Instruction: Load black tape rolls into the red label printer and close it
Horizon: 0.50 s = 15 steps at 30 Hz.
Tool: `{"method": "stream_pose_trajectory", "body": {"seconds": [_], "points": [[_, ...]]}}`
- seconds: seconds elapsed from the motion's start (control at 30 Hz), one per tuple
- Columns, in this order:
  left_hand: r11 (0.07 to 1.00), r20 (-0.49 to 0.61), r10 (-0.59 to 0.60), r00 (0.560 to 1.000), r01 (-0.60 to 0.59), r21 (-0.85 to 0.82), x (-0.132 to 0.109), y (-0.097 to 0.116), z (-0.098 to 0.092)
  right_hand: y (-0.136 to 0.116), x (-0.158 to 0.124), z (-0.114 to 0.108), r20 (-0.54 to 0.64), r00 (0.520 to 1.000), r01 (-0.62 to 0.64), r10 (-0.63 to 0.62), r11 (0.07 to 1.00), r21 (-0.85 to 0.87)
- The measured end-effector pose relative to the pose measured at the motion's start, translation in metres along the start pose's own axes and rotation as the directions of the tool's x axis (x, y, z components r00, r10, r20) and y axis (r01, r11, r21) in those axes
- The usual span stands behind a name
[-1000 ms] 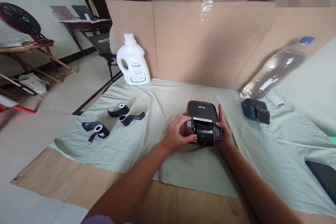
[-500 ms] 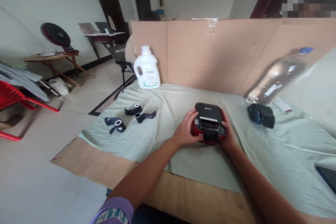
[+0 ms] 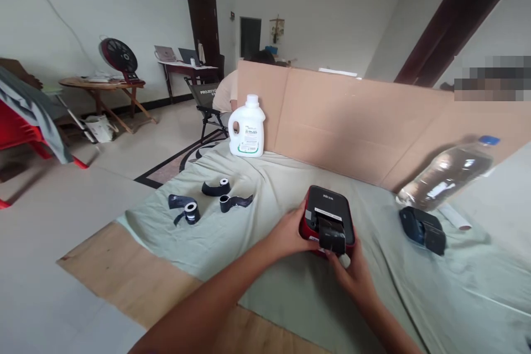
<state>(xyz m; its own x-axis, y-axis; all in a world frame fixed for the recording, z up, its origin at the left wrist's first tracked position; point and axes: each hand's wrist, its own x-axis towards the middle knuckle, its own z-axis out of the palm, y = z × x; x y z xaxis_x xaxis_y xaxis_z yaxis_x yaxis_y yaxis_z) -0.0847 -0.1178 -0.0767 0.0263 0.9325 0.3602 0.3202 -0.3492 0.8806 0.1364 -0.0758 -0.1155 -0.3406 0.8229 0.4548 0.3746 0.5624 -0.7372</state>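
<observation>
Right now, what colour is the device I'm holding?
The device is black on top with red sides, clearest in head view.

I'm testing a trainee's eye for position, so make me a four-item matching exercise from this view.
1. Red-and-black printer
2. White handled jug
3. Clear blue-capped bottle
4. Dark ribbon rolls

A. Upright, in front of the cardboard panel
B. Loose ends trailing on the cloth
C. Between left hand and right hand
D. Tilted, towards the picture's right edge

Pairs: 1-C, 2-A, 3-D, 4-B
</observation>
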Motion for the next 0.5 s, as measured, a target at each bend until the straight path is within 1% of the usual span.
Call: {"method": "stream_pose_trajectory", "body": {"seconds": [0.07, 0.1, 0.17, 0.23, 0.27, 0.33, 0.4, 0.43, 0.47, 0.5], "points": [[1.000, -0.049, -0.012, 0.999, 0.013, 0.021, 0.003, 0.003, -0.033, -0.016, 0.028, 0.018, 0.057, 0.996, 0.065, -0.067, 0.997, 0.036], [0.999, -0.074, -0.013, 0.997, 0.016, 0.045, 0.006, 0.003, -0.054, -0.026, 0.045, 0.030, 0.093, 0.990, 0.096, -0.102, 0.993, 0.065], [0.996, -0.110, -0.008, 0.994, 0.017, 0.082, 0.016, -0.001, -0.102, -0.050, 0.084, 0.058, 0.137, 0.976, 0.152, -0.171, 0.979, 0.136], [0.998, -0.094, -0.006, 0.996, 0.011, 0.054, 0.028, -0.010, -0.152, -0.072, 0.122, 0.094, 0.161, 0.957, 0.206, -0.242, 0.955, 0.211], [0.999, -0.104, -0.001, 0.995, 0.004, 0.032, 0.034, -0.017, -0.176, -0.081, 0.139, 0.113, 0.159, 0.951, 0.224, -0.267, 0.943, 0.246], [0.999, -0.109, -0.031, 0.994, 0.034, 0.023, 0.046, -0.033, -0.215, -0.093, 0.168, 0.153, 0.142, 0.948, 0.240, -0.283, 0.934, 0.264], [0.994, -0.119, -0.098, 0.988, 0.103, 0.040, 0.055, -0.050, -0.243, -0.096, 0.190, 0.188, 0.158, 0.958, 0.199, -0.238, 0.953, 0.227], [0.990, -0.126, -0.126, 0.984, 0.133, 0.052, 0.059, -0.059, -0.252, -0.095, 0.198, 0.203, 0.164, 0.964, 0.176, -0.211, 0.963, 0.201], [0.986, -0.132, -0.143, 0.981, 0.153, 0.064, 0.062, -0.067, -0.259, -0.092, 0.206, 0.215, 0.178, 0.961, 0.179, -0.211, 0.968, 0.176], [0.984, -0.135, -0.153, 0.979, 0.164, 0.076, 0.065, -0.075, -0.265, -0.088, 0.211, 0.226, 0.195, 0.952, 0.207, -0.236, 0.966, 0.155]]}}
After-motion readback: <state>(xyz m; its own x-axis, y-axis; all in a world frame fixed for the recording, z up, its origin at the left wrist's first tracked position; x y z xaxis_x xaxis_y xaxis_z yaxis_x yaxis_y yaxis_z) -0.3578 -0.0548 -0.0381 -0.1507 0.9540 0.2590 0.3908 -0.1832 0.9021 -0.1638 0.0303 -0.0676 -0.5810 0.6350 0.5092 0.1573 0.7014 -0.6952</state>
